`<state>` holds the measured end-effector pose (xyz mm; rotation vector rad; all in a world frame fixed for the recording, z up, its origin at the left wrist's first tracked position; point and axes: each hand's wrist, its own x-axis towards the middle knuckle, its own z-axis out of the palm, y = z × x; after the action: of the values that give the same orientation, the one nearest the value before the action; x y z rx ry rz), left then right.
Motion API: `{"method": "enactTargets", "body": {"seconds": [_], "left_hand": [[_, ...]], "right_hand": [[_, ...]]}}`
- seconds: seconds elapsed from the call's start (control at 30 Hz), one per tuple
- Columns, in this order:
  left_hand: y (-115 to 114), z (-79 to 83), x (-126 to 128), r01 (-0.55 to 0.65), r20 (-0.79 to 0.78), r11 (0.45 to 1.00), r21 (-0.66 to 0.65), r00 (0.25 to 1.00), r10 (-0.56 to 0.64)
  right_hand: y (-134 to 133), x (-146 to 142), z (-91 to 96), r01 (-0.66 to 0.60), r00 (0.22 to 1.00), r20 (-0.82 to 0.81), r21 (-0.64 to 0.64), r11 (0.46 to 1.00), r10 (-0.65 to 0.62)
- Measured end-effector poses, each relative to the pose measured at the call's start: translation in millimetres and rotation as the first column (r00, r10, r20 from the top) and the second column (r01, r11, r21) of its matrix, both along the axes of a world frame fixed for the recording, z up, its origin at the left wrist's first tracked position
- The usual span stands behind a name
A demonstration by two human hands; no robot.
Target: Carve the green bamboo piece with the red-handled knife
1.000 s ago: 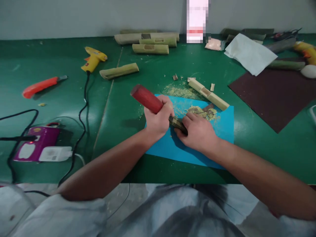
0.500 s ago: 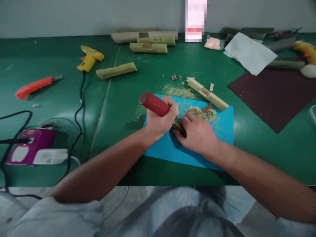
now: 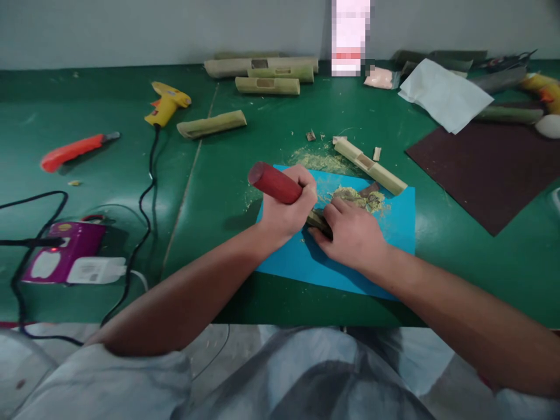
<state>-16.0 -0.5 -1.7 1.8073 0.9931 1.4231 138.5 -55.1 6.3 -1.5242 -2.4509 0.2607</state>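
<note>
My left hand [image 3: 286, 207] is wrapped round the thick red handle [image 3: 275, 183] of a tool, which slants up to the left; its working end is hidden behind my fingers. My right hand [image 3: 355, 236] grips a short piece of bamboo [image 3: 318, 221] close beside it, most of it covered by my fingers. Both hands are over a blue sheet [image 3: 306, 268]. Pale shavings [image 3: 363, 198] lie heaped on the sheet just beyond my right hand. A bamboo piece with a cut-out notch [image 3: 371, 167] rests across the sheet's far edge.
On the green table [image 3: 227, 186] lie a yellow glue gun [image 3: 165, 105], an orange-handled cutter [image 3: 74, 151], a purple power strip [image 3: 65, 251] with cords, and several bamboo pieces [image 3: 268, 86] along the wall. A dark brown sheet [image 3: 485, 175] and white paper [image 3: 446, 93] are at the right.
The view has shifted slightly, so the things on the left appear further right. Both hands keep their grips and almost the same position.
</note>
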Motion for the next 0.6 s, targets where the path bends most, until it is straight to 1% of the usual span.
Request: {"method": "enactTargets", "body": {"seconds": [0.1,0.23,0.33,0.43,0.5,0.53,0.6], "left_hand": [[-1.7,3.1,-0.8,0.017,-0.058,0.999,0.037,0.998,-0.015],[-1.0,2.9,0.4,-0.028,-0.024,0.999,0.037,0.999,0.029],[0.8,-1.8,-0.8,-0.016,-0.015,0.996,0.089,1.000,0.017],[0.7,-7.9,-2.0,0.017,0.051,0.988,0.153,0.998,-0.025],[0.5,-9.8,-0.9,0.011,0.126,0.988,0.156,0.992,-0.031],[0.8,-9.6,0.2,-0.005,0.159,0.990,0.141,0.987,-0.017],[2.1,-7.1,3.1,-0.105,0.244,0.992,0.074,0.966,0.084]], "right_hand": [[-0.2,-0.3,-1.5,0.005,1.000,-0.005,0.003,1.000,-0.005],[-1.1,-1.2,-2.2,0.004,1.000,-0.006,0.008,1.000,-0.004],[-0.8,-0.5,-2.4,-0.002,1.000,-0.029,-0.001,1.000,0.002],[1.7,1.8,-3.0,-0.006,0.998,-0.058,-0.011,1.000,0.006],[3.9,3.1,-2.9,-0.021,0.998,-0.065,-0.006,1.000,0.021],[4.7,3.4,-2.6,-0.018,0.998,-0.059,-0.003,1.000,0.018],[5.4,3.2,-1.5,-0.005,0.999,-0.042,-0.006,1.000,0.005]]}}
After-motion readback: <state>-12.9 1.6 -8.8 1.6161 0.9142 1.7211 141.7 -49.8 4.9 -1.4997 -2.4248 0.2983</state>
